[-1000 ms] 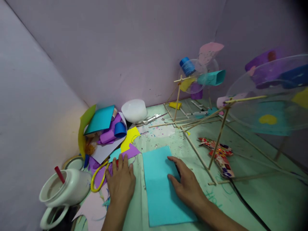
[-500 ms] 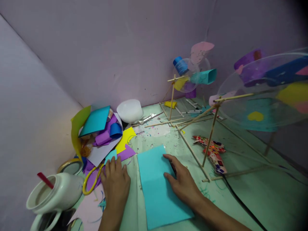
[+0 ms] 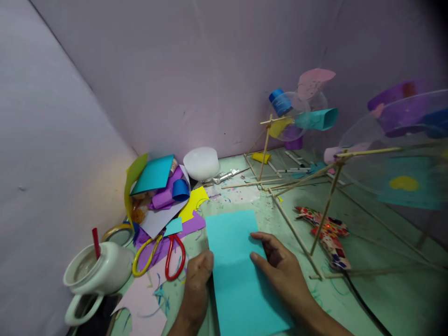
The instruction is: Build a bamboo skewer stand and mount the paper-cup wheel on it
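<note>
A turquoise sheet of paper point(image 3: 234, 275) lies lengthwise in front of me, its near end at the bottom of the view. My left hand point(image 3: 199, 284) grips its left edge, thumb on top and the other fingers curled out of sight. At the right edge, my right hand point(image 3: 276, 261) has thumb and index finger apart, touching the sheet near its border; its other fingers are partly hidden. Scissors with a yellow handle point(image 3: 137, 267) and a red handle point(image 3: 168, 267) rest left of my left hand.
Paper scraps point(image 3: 192, 205) and a white jug point(image 3: 112, 266) are at left, a white bowl point(image 3: 201, 163) by the wall. Stick frames point(image 3: 294, 228) carry wheels with coloured paper cups at right. A patterned glue gun point(image 3: 329, 233) with a black cord lies beneath.
My left hand has moved right, from the scraps and scissors to the sheet's left edge, and closed on it. The red handle is now uncovered. The view has shifted left.
</note>
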Motion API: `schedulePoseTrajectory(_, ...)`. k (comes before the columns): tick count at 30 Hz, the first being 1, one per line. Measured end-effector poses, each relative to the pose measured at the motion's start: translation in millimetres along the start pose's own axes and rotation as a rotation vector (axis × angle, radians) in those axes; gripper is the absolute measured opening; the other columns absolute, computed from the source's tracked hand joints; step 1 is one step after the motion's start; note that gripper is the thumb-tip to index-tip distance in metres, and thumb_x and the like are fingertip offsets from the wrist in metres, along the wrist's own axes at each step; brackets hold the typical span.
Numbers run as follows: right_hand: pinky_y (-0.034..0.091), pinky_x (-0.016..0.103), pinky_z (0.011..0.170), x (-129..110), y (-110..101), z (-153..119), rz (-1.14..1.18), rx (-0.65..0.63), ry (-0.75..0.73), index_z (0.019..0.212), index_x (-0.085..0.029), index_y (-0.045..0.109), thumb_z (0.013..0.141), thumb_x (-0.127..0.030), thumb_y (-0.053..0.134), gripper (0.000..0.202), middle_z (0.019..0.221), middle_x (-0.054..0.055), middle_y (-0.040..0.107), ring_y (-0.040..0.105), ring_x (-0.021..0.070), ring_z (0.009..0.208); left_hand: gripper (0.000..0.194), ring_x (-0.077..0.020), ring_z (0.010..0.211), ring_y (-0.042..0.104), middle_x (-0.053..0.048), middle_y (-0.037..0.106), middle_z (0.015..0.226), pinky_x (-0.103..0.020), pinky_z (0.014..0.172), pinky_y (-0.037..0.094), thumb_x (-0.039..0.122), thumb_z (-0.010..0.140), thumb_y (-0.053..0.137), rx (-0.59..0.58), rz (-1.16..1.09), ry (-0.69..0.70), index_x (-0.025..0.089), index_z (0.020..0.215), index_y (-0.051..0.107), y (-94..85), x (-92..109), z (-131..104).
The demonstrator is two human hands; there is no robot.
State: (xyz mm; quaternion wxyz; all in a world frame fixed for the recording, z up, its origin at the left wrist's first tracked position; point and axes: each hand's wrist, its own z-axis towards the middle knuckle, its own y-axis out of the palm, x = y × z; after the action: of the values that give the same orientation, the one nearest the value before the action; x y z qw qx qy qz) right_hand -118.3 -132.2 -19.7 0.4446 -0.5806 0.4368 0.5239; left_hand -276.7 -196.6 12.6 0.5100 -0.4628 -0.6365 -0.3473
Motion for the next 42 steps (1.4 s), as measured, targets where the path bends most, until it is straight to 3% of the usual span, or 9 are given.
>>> schedulePoseTrajectory(3,0.047,0.037,0.082,1.5,-0.3,0.5,0.008,-0.006,0.018,0.1,-0.018,0.06,0.066,-0.03,0.062,0.035,0.099,0.009,0.065,0.06,0.0246,0.093,0.043,-0.0185,0.059,0.057,-0.006,0.065,0.068,-0.031,0.057,0.048,0.048,0.067,0.065,-0.1,-0.074,-0.068,0.01,0.085,0.066,-1.5,-9.7,4.1)
schedulePoseTrajectory(9,0.049,0.035,0.076,-4.3,-0.6,3.5,0.206,-0.05,0.007,0.105,-0.02,0.05,0.065,-0.032,0.068,0.046,0.094,0.009,0.066,0.062,0.0219,0.086,0.034,-0.0173,0.059,0.058,-0.005,0.066,0.067,-0.027,0.054,0.046,0.045,0.07,0.065,-0.013,0.02,0.069,0.011,0.075,0.068,-7.2,-10.3,5.0)
schedulePoseTrajectory(14,0.047,0.036,0.083,-30.7,-11.9,0.4,0.129,-0.104,-0.226,0.116,-0.025,0.044,0.075,-0.028,0.061,0.044,0.102,0.007,0.065,0.061,0.0205,0.095,0.014,-0.0189,0.07,0.062,-0.003,0.07,0.072,-0.031,0.065,0.05,0.033,0.074,0.065,0.188,0.313,0.691,0.021,0.076,0.071,-21.5,25.1,-5.2)
schedulePoseTrajectory(18,0.046,0.036,0.087,-47.7,-30.8,-3.5,-0.193,-0.073,-0.561,0.125,-0.026,0.041,0.078,-0.017,0.056,0.05,0.114,0.008,0.06,0.056,0.019,0.101,0.017,-0.0245,0.109,0.053,-0.007,0.069,0.1,-0.042,0.089,0.045,0.028,0.078,0.061,-0.032,0.475,1.131,0.024,0.093,0.069,-24.9,31.9,0.9)
schedulePoseTrajectory(22,0.048,0.036,0.08,-34.8,-47.6,-9.6,-0.595,-0.227,-0.812,0.112,-0.022,0.055,0.074,-0.011,0.056,0.039,0.11,0.009,0.062,0.053,0.0207,0.098,0.024,-0.0277,0.12,0.046,-0.009,0.065,0.112,-0.055,0.094,0.039,0.017,0.077,0.058,-0.27,0.816,1.03,0.025,0.099,0.064,-20.9,4.8,6.2)
schedulePoseTrajectory(27,0.043,0.041,0.091,-1.1,-60.2,-25.8,-0.773,-0.512,-0.641,0.111,-0.017,0.058,0.059,-0.005,0.054,0.053,0.118,0.011,0.059,0.044,0.0248,0.115,0.067,-0.0321,0.132,0.027,-0.011,0.042,0.139,-0.065,0.097,0.027,-0.002,0.06,0.045,-0.44,1.217,0.806,0.024,0.122,0.049,-21.3,-15.0,-13.9)
schedulePoseTrajectory(33,0.034,0.045,0.102,3.3,-74.0,-37.0,-0.818,-0.633,-0.622,0.124,-0.016,0.048,0.057,-0.006,0.05,0.067,0.134,0.011,0.046,0.035,0.0241,0.126,0.058,-0.0283,0.129,0.033,-0.011,0.05,0.132,-0.061,0.1,0.02,0.006,0.065,0.046,-0.445,1.132,0.88,0.022,0.12,0.047,-22.1,-27.2,-32.8)
schedulePoseTrajectory(39,0.033,0.045,0.103,-0.4,-79.7,-37.6,-0.805,-0.594,-0.73,0.118,-0.014,0.052,0.074,-0.044,0.062,0.053,0.126,0.015,0.053,0.041,0.0251,0.122,0.049,-0.0265,0.123,0.043,-0.011,0.055,0.127,-0.053,0.106,0.013,0.046,0.078,0.049,-0.463,0.994,0.939,0.021,0.12,0.045,-21.8,-40.2,-34.0)
schedulePoseTrajectory(42,0.035,0.045,0.102,0.2,-78.1,-37.0,-0.789,-0.567,-0.747,0.11,-0.015,0.057,0.071,-0.054,0.062,0.056,0.121,0.015,0.057,0.046,0.0258,0.119,0.046,-0.0262,0.121,0.046,-0.011,0.058,0.123,-0.052,0.106,0.014,0.045,0.08,0.049,-0.449,0.978,0.963,0.02,0.118,0.045,-23.3,-41.7,-33.1)
